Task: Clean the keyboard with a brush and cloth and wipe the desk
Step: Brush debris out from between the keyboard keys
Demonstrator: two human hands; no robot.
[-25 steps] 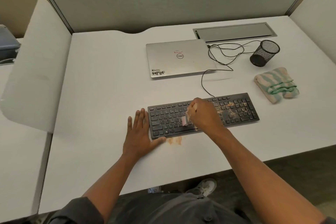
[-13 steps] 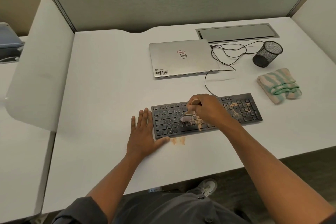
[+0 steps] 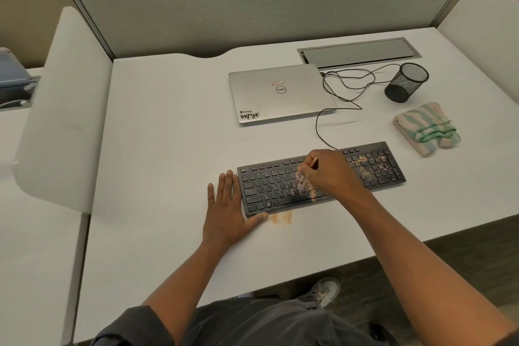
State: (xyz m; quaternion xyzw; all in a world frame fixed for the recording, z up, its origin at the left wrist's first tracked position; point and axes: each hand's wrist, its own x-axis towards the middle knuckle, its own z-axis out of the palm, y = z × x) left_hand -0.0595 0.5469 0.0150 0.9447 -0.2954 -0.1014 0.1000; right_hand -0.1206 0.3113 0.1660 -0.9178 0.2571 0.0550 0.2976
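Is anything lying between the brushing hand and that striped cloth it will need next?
Nothing visible does. Between the right hand and the cloth lie only the keyboard's dusty right end and bare desk.

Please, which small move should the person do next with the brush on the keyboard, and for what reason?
Probably sweep the brush toward the near edge, then work rightward. The right hand holds it over the middle keys of the keyboard, orange dust still covers the right-side keys, and the left hand lies flat against the keyboard's left end, likely steadying it.
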